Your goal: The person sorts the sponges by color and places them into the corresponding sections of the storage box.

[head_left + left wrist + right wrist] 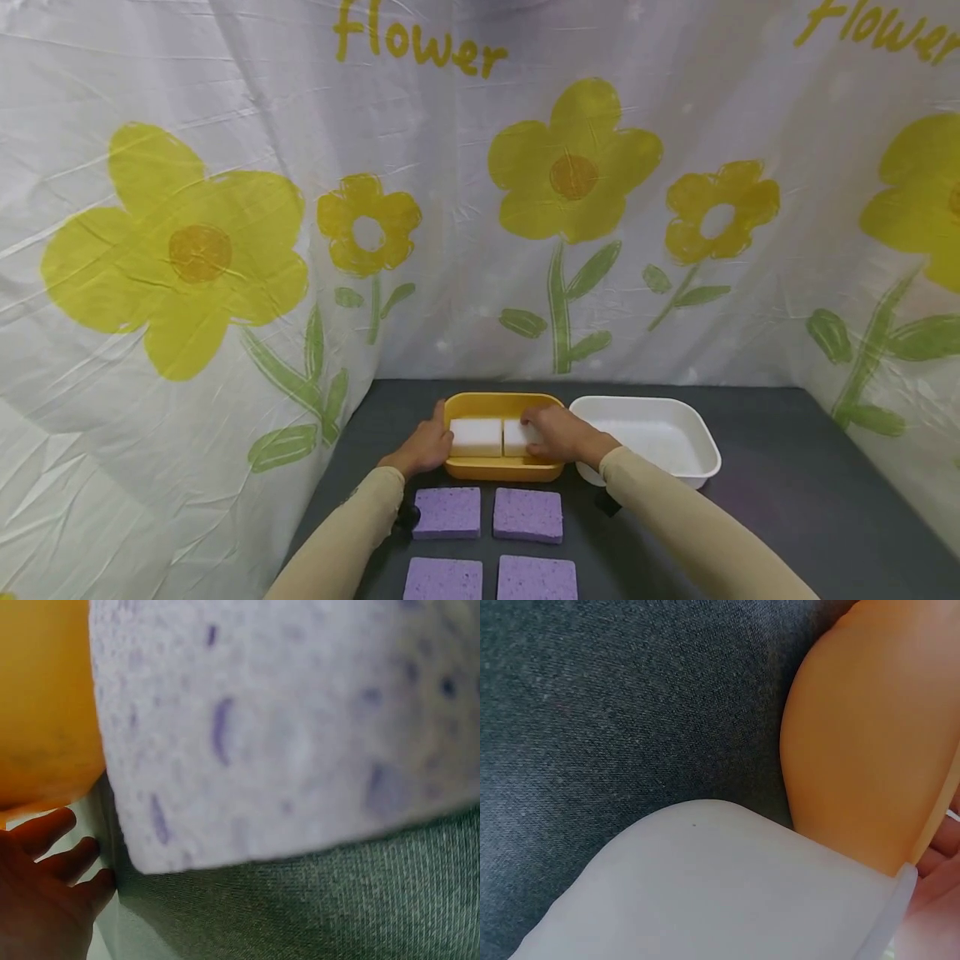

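Two white sponge blocks lie side by side in a yellow tray (504,472). The left block (476,437) is mostly uncovered. My right hand (562,433) reaches over the tray's right rim and grips the right block (513,438), fingers at its far side and thumb at its near side. At the tray's left wall, my left hand (424,443) holds the rim, its thumb by the left block. In the left wrist view, the fingers (69,859) lie along the outside of the yellow tray (45,705). The right wrist view shows only part of the right hand (939,862).
A white tray (678,442) stands right of the yellow one, partly behind the right forearm. Several purple sponges, including one near the left wrist (447,512) and one beside it (528,514), lie in rows on the dark tabletop (780,492). A flower-printed curtain (450,333) hangs behind.
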Tool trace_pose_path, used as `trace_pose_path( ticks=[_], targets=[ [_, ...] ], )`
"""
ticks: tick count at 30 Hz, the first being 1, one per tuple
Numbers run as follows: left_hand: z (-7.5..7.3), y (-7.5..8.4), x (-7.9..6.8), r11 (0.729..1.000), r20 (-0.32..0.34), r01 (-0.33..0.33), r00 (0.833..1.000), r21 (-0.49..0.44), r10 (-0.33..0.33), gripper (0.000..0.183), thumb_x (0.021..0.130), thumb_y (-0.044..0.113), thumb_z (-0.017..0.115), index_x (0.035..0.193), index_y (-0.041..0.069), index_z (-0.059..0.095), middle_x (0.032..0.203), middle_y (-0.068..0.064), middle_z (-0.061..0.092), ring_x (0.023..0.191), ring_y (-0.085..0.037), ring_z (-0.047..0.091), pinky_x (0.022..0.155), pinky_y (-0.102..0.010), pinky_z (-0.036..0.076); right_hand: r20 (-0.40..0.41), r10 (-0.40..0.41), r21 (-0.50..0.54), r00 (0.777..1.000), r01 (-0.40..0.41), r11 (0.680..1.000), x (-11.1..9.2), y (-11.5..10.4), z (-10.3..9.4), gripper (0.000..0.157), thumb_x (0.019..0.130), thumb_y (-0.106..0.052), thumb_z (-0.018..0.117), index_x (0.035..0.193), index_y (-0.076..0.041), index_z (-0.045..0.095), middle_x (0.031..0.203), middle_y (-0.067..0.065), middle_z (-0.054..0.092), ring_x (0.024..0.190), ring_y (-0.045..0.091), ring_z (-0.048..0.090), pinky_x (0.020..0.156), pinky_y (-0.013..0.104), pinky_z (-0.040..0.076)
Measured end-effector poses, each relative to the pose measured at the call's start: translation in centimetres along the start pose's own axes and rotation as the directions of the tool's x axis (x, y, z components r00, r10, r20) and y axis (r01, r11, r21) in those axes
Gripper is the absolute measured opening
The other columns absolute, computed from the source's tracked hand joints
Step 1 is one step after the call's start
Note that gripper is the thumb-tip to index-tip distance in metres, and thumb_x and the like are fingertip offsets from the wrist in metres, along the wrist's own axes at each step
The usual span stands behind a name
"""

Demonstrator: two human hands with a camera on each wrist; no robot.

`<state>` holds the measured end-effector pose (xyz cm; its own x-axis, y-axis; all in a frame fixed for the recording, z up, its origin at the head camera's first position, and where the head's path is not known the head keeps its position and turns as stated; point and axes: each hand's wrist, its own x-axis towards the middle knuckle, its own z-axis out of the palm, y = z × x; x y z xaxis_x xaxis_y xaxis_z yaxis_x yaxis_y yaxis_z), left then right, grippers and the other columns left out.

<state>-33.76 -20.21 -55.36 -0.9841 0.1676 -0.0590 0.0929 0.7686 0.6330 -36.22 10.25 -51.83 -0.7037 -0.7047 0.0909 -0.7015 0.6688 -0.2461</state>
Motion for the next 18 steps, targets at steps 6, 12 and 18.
trace_pose_path(
  ticks=[6,12,18],
  targets=[
    [-0.3,-0.2,0.0,0.997,-0.010,0.042,0.999,-0.060,-0.043,0.077,0.110,0.024,0.049,0.173,0.000,0.012,0.167,-0.031,0.044,0.153,-0.044,0.049,0.129,-0.063,0.033,-0.014,-0.017,0.012,1.000,0.017,1.000,-0.7,-0.1,-0.6,0.046,0.100,-0.026,0.077,0.137,0.000,0.067,0.128,0.016,0.075,0.114,0.032,0.072,0.106,0.050,0.058],
    [-0.9,-0.3,-0.2,0.995,-0.085,-0.017,0.996,-0.098,0.009,0.078,0.112,0.032,0.052,0.174,0.001,0.017,0.175,-0.024,0.037,0.159,-0.044,0.041,0.130,-0.063,0.031,-0.050,-0.005,0.048,0.999,0.007,0.999,-2.1,0.2,-2.3,0.043,0.106,-0.023,0.068,0.141,0.002,0.067,0.142,0.019,0.071,0.133,0.039,0.066,0.116,0.056,0.051],
    [-2.2,1.0,-0.7,0.989,-0.107,-0.128,0.987,-0.076,0.119,0.081,0.111,0.038,0.057,0.175,0.007,0.018,0.180,-0.020,0.027,0.164,-0.045,0.030,0.132,-0.066,0.024,-0.122,0.035,0.032,0.992,-0.032,0.999,-4.3,2.0,-4.1,0.039,0.107,-0.019,0.068,0.140,0.002,0.068,0.141,0.019,0.071,0.134,0.040,0.066,0.115,0.058,0.051]
  ],
)
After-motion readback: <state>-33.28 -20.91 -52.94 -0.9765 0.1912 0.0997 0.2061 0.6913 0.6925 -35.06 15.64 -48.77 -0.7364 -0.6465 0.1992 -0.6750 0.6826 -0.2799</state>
